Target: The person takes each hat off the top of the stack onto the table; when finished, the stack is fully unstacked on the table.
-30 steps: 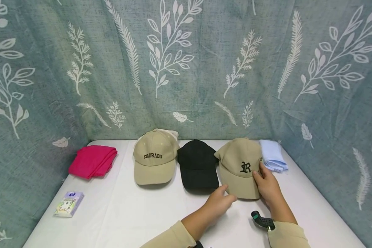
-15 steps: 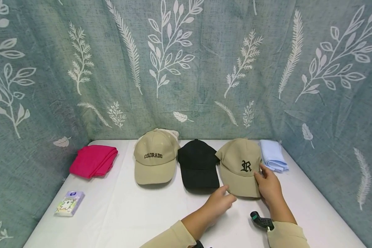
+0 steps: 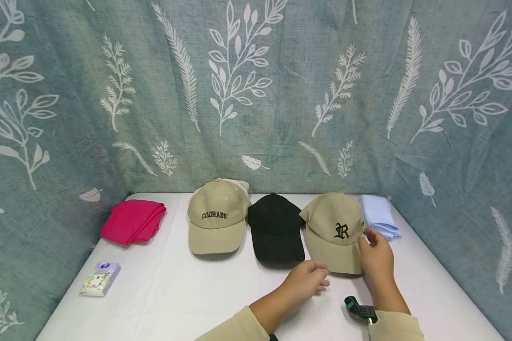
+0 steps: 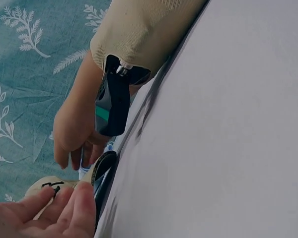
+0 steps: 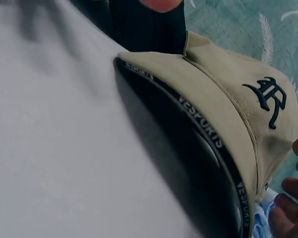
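Note:
A beige baseball cap with a black letter R [image 3: 334, 225] rests on the white table, brim to the front. My right hand [image 3: 377, 258] is at its right side, fingers loosely bent; in the right wrist view the fingers [image 5: 285, 208] lie beside the crown, and whether they touch it I cannot tell. Just off the brim's front left corner is my left hand [image 3: 305, 280], holding nothing, fingers relaxed. A black cap [image 3: 277, 229] sits directly left of the R cap. Further left is a beige cap lettered COLORADO [image 3: 216, 220], with something whitish partly hidden behind it.
A folded light blue cloth [image 3: 380, 215] lies right of the R cap. At the far left are a folded magenta cloth [image 3: 133, 221] and a small purple-and-white packet [image 3: 100, 279]. A patterned green-blue curtain [image 3: 256, 118] encloses the back and sides of the table [image 3: 187, 298].
Both hands have drawn slightly away from the R cap, the left off the brim corner and the right from its side. The caps stay in line; the head view has shifted a little.

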### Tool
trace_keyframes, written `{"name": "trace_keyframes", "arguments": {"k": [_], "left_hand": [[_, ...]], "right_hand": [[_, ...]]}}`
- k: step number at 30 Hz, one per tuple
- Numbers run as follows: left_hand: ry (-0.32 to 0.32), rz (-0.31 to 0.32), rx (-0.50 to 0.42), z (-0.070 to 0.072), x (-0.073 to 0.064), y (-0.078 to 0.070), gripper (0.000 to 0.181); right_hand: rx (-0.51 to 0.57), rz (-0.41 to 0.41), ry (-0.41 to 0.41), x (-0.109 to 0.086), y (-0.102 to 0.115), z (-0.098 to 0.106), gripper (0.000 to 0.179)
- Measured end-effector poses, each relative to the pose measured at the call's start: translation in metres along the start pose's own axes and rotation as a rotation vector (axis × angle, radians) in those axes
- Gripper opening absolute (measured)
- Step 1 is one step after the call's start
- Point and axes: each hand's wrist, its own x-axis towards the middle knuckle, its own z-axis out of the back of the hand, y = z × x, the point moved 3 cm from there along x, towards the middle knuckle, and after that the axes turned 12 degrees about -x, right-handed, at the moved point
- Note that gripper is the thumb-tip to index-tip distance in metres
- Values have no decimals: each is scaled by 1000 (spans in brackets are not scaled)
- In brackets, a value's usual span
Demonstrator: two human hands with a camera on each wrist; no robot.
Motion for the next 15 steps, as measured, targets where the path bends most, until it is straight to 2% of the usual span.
{"name": "trace_keyframes", "arguments": {"k": [5, 9, 15], "left_hand": [[37, -44, 57, 14, -6, -2, 32], [22, -71, 99, 30, -12, -4, 30], [-17, -78, 102, 54, -23, -5, 29]], "right_hand": [[-21, 95, -30, -12, 20, 0, 51], [15, 168, -11, -21, 37, -1, 51], [20, 247, 11, -32, 56, -7, 48]]}}
